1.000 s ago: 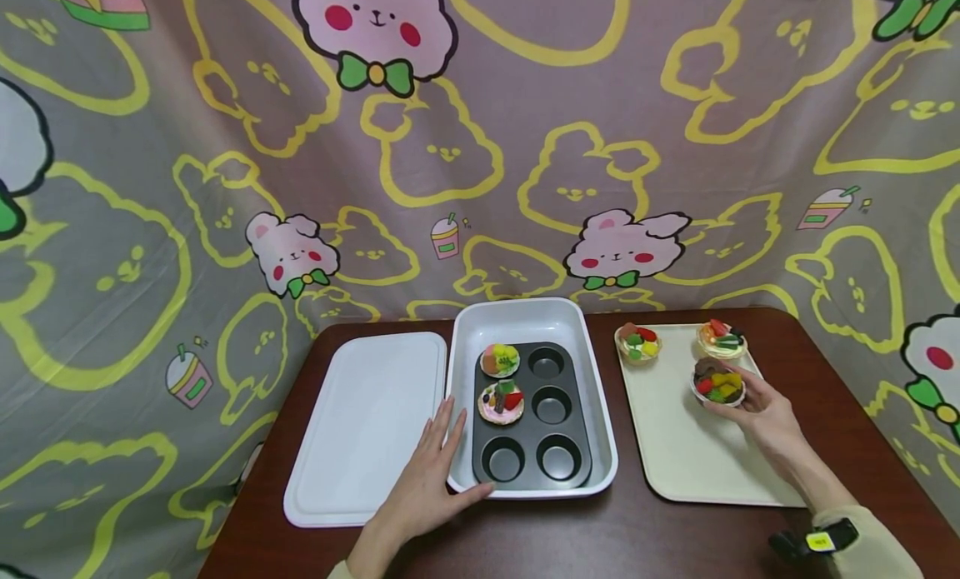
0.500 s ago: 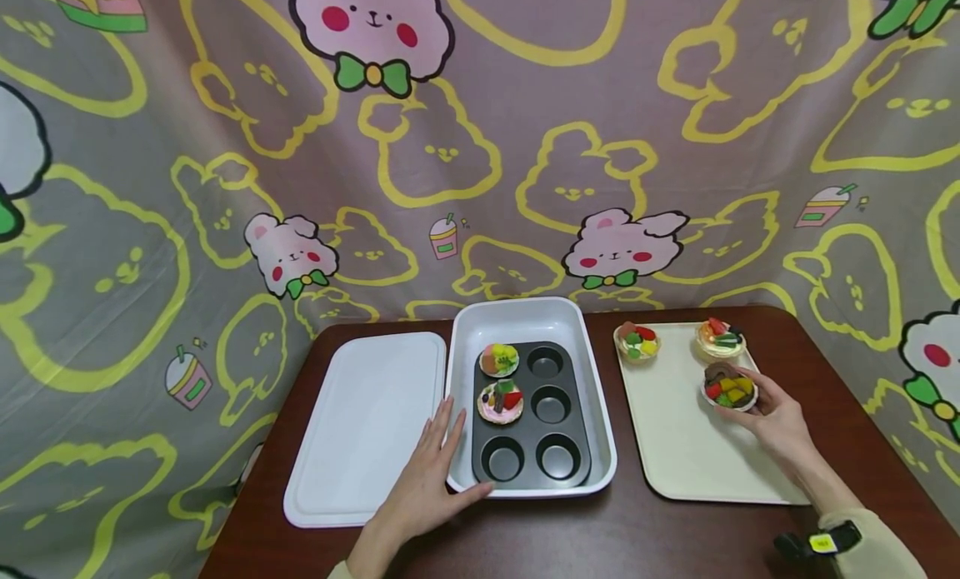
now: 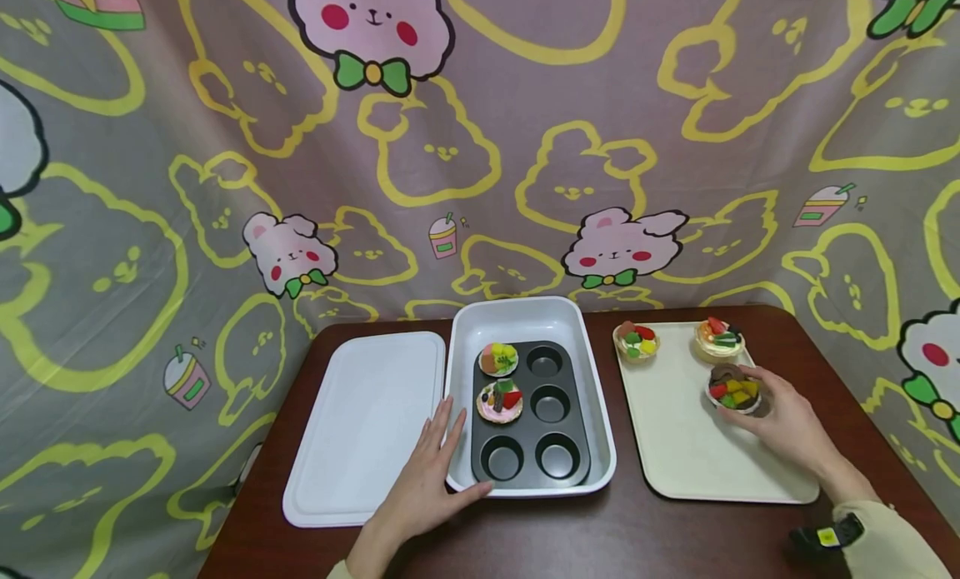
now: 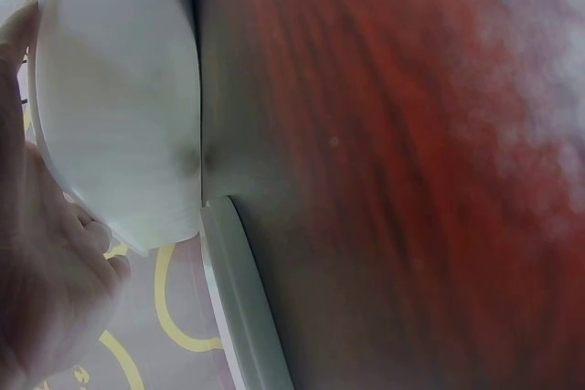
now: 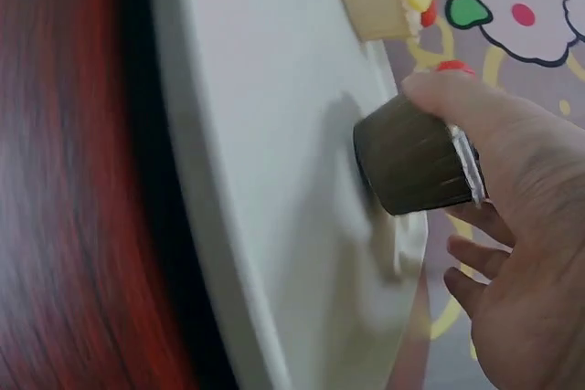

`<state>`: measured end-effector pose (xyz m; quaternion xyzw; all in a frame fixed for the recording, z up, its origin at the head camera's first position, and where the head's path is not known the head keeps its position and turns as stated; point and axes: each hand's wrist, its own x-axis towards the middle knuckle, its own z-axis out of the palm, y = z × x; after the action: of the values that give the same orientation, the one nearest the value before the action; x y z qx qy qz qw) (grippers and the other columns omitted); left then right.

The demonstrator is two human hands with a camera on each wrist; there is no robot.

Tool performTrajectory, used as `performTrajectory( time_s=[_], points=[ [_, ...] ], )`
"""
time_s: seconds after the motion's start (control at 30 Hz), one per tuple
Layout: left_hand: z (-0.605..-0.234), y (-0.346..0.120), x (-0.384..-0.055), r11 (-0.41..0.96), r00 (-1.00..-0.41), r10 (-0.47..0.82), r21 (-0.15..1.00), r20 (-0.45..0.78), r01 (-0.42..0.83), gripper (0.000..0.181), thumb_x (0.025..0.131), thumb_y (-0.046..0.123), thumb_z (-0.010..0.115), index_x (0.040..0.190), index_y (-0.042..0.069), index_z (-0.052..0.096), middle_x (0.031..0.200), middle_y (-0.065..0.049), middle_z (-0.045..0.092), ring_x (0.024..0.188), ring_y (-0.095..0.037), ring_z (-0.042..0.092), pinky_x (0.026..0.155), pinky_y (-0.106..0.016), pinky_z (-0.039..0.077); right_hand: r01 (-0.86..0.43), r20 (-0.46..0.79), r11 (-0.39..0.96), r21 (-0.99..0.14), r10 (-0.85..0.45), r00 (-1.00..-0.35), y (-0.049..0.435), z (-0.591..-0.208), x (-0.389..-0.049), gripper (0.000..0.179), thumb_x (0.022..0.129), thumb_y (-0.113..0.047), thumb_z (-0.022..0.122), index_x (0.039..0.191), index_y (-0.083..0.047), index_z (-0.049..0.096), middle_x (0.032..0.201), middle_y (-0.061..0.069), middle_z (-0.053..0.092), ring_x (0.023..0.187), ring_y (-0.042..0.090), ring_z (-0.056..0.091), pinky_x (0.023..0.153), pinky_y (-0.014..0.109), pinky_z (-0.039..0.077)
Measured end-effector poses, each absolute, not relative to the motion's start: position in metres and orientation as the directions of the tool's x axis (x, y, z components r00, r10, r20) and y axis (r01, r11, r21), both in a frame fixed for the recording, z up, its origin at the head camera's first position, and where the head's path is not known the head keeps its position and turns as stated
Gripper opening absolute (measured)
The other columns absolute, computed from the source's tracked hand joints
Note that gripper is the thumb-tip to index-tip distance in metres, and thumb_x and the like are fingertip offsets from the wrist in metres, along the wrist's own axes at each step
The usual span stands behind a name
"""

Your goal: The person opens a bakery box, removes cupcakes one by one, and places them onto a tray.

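In the head view my right hand (image 3: pixel 787 419) holds a brown fruit-topped cupcake (image 3: pixel 734 389) between thumb and fingers over the cream tray (image 3: pixel 697 454). The right wrist view shows the thumb against the side of the brown cupcake (image 5: pixel 411 157), which is tilted; whether its base touches the tray I cannot tell. My left hand (image 3: pixel 423 479), fingers spread, rests on the near left corner of the white bin (image 3: pixel 609 458). Inside the bin lies a dark muffin tin (image 3: pixel 528 446). A yellow-and-brown-topped cupcake (image 3: pixel 498 360) and a pink fruit-topped cupcake (image 3: pixel 495 408) sit in its left column.
Two more fruit-topped cupcakes stand at the tray's back: one at the left (image 3: pixel 636 343), another at the right (image 3: pixel 718 341). A white lid (image 3: pixel 367 429) lies left of the bin on the brown table (image 3: pixel 517 537). A patterned curtain (image 3: pixel 510 146) hangs behind.
My right hand has moved the brown cupcake slightly right and a little toward me over the tray. The left hand has stayed on the bin's edge.
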<state>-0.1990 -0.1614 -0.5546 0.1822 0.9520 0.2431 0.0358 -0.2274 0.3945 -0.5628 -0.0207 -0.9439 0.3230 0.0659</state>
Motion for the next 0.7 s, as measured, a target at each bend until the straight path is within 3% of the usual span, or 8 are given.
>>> performTrajectory(
  time_s=[0.13, 0.33, 0.7],
  points=[
    [-0.5541, -0.1619, -0.1994, 0.813, -0.929, 0.369, 0.478, 0.019, 0.333, 0.116, 0.089, 0.078, 0.074, 0.176, 0.018, 0.026, 0.188, -0.008, 0.005, 0.174, -0.039, 0.015, 0.140, -0.058, 0.018, -0.024, 0.124, 0.853, -0.522, 0.047, -0.991, 0.3979, -0.5631, -0.2291, 0.089, 0.094, -0.043, 0.087, 0.153, 0.011, 0.049, 0.157, 0.051, 0.039, 0.144, 0.071, 0.037, 0.108, 0.086, 0.036],
    [-0.5546, -0.1619, -0.2005, 0.813, -0.932, 0.361, 0.488, 0.007, 0.318, 0.115, 0.089, 0.079, 0.072, 0.176, 0.020, 0.027, 0.189, -0.006, 0.004, 0.174, -0.038, 0.014, 0.141, -0.059, 0.018, -0.017, 0.120, 0.900, -0.435, 0.039, -0.992, 0.4003, -0.5630, -0.2310, 0.098, 0.095, -0.055, 0.083, 0.156, 0.011, 0.046, 0.158, 0.050, 0.038, 0.143, 0.070, 0.038, 0.110, 0.086, 0.036],
    [-0.5553, -0.1614, -0.2007, 0.813, -0.933, 0.360, 0.491, 0.000, 0.313, 0.115, 0.089, 0.078, 0.073, 0.176, 0.019, 0.026, 0.189, -0.006, 0.004, 0.174, -0.036, 0.013, 0.141, -0.059, 0.018, -0.024, 0.121, 0.908, -0.418, 0.030, -0.992, 0.4012, -0.5641, -0.2298, 0.099, 0.095, -0.057, 0.082, 0.155, 0.014, 0.046, 0.154, 0.050, 0.042, 0.141, 0.069, 0.040, 0.109, 0.086, 0.037]
  ],
)
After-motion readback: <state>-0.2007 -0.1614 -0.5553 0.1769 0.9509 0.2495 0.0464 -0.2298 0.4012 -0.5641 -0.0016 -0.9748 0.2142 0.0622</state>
